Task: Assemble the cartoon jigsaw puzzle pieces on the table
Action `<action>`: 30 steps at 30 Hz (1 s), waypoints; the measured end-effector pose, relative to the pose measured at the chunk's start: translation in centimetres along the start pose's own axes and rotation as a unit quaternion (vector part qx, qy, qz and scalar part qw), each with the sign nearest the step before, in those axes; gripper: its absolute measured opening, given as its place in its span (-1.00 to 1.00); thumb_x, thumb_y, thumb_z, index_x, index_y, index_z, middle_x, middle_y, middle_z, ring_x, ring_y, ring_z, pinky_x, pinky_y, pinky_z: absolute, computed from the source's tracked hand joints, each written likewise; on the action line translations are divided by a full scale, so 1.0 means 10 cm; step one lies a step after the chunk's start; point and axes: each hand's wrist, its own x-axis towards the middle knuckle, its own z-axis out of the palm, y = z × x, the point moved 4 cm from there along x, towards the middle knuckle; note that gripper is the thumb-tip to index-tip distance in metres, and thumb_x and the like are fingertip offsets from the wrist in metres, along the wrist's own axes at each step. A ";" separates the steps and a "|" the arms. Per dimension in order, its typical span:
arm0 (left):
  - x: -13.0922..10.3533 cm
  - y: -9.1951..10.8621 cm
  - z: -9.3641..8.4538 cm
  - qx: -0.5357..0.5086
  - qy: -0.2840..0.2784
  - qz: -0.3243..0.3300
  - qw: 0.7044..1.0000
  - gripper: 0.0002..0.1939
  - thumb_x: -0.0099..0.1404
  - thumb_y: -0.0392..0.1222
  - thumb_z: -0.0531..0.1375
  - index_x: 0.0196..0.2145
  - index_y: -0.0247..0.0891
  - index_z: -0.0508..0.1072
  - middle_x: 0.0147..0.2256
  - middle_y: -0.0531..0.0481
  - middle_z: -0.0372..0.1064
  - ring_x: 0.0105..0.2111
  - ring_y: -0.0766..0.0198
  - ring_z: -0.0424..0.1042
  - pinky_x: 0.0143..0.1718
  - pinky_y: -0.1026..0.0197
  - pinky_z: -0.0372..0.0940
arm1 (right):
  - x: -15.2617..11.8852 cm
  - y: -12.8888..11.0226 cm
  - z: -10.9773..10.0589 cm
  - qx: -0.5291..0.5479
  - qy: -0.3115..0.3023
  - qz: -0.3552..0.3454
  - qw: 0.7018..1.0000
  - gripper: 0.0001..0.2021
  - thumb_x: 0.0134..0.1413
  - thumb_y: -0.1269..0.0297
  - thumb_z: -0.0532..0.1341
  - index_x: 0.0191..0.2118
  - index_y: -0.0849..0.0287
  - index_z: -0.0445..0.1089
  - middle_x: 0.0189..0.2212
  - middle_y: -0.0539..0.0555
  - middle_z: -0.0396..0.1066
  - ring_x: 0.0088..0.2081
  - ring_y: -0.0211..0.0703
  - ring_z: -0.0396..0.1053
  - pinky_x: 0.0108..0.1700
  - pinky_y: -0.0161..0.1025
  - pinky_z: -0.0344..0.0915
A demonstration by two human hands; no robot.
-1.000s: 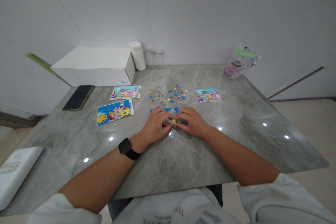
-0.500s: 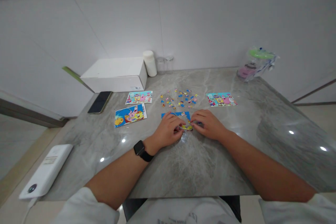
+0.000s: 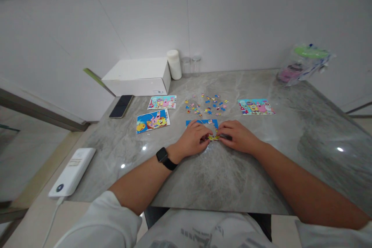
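A partly joined jigsaw puzzle (image 3: 209, 121) with a blue upper edge and yellow lower parts lies flat on the table, largely covered by my hands. My left hand (image 3: 194, 138), with a black watch on the wrist, has its fingers curled over the puzzle's left and lower part. From the other side my right hand (image 3: 236, 136) pinches at the right edge, thumb and fingertips close together. A narrow gap parts the two sets of fingertips, with yellow pieces (image 3: 213, 138) showing there. Just beyond the puzzle, several loose jigsaw pieces (image 3: 207, 106) are scattered.
Two cartoon picture cards (image 3: 152, 121) (image 3: 162, 102) lie at left, another picture card (image 3: 256, 107) at right. Farther back stand a white box (image 3: 136, 77), a white bottle (image 3: 174, 65), clear glasses (image 3: 196, 66) and a bagged green-lidded jar (image 3: 303, 66). A phone (image 3: 121, 106) and white power bank (image 3: 72, 172) sit left.
The head view has turned a little, so the scene sits farther right and slightly higher. Both hands stay at the puzzle, their fingers shifting only slightly.
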 end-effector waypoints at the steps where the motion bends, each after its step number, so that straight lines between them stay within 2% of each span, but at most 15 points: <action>1: 0.00 0.00 0.00 0.001 0.001 0.001 1.000 -0.76 0.34 -0.23 0.30 -0.03 -0.09 0.56 -0.22 -0.02 0.58 -0.04 0.06 0.49 0.32 -0.13 0.15 | 0.00 0.00 0.01 -0.004 -0.006 0.000 1.000 -0.89 0.27 0.28 0.31 -0.15 0.04 0.60 -0.12 0.14 0.58 -0.06 0.02 0.51 0.03 -0.03 0.31; 9: 0.03 0.04 0.01 0.014 -0.011 0.001 1.000 -0.81 0.33 -0.23 0.32 -0.09 -0.11 0.57 -0.21 -0.03 0.58 -0.07 0.07 0.48 0.32 -0.15 0.15 | 0.01 0.00 0.04 -0.012 -0.032 0.004 0.999 -0.89 0.26 0.28 0.33 -0.15 0.06 0.61 -0.16 0.14 0.59 -0.06 0.04 0.50 0.03 -0.02 0.26; 18: 0.03 0.05 0.01 0.031 -0.013 0.001 0.999 -0.85 0.36 -0.17 0.35 -0.11 -0.12 0.57 -0.17 -0.05 0.60 -0.03 0.04 0.47 0.34 -0.20 0.12 | 0.01 -0.01 0.04 -0.009 -0.033 0.005 0.999 -0.92 0.25 0.31 0.35 -0.17 0.07 0.61 -0.19 0.12 0.60 -0.10 0.02 0.50 0.00 -0.05 0.23; 30: 0.02 0.03 0.07 0.077 -0.035 0.032 0.996 -0.87 0.46 -0.16 0.27 -0.13 -0.07 0.66 -0.16 0.00 0.61 -0.01 0.08 0.44 0.37 -0.22 0.04 | 0.01 -0.01 0.04 -0.018 -0.033 0.000 0.999 -0.93 0.27 0.29 0.34 -0.17 0.07 0.60 -0.18 0.11 0.60 -0.08 0.01 0.50 0.01 -0.06 0.22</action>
